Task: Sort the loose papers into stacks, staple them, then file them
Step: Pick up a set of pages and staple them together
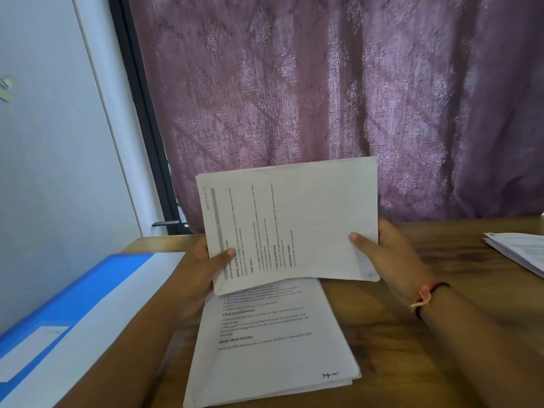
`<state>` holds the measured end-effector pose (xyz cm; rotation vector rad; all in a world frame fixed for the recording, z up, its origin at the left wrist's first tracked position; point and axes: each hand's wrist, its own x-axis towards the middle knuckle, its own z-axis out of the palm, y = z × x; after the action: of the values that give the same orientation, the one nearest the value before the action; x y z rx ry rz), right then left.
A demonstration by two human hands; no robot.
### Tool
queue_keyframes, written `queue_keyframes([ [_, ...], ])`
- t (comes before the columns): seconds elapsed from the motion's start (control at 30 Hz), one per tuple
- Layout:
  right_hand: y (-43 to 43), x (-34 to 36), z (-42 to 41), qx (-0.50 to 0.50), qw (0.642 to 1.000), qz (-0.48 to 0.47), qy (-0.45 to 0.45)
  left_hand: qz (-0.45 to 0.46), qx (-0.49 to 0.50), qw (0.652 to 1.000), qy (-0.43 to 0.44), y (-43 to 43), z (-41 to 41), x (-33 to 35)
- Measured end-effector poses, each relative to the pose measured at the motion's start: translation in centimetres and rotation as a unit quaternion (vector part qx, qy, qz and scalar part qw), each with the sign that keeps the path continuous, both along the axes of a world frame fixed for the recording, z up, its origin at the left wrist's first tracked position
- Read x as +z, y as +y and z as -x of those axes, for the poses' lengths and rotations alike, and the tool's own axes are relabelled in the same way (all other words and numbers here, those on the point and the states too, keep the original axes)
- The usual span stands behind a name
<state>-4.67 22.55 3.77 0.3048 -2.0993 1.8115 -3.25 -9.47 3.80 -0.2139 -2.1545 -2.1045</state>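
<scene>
The left hand (200, 270) pinches one short end of a small bunch of papers (294, 219), thumb on top and fingers hidden under. The right hand (396, 254) pinches the other end the same way. Two hands keep the sheets flat and together so they do not slide apart. The bunch is lifted up and turned sideways, maybe so its edges can be lined up or its heading checked. Right under it a bigger stack (273, 351) lies on the counter (412, 357), close by for sorting. Another pile (522, 251) sits well apart at the right edge. A blue file (61, 301) waits at the left, probably for putting the papers in later.
</scene>
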Motion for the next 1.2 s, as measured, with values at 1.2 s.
queue_keyframes([
  [1.2, 0.9, -0.6, 0.1, 0.168, 0.966, 0.128, -0.147, -0.065, -0.038, 0.996, -0.049, -0.7, -0.3, 0.5],
])
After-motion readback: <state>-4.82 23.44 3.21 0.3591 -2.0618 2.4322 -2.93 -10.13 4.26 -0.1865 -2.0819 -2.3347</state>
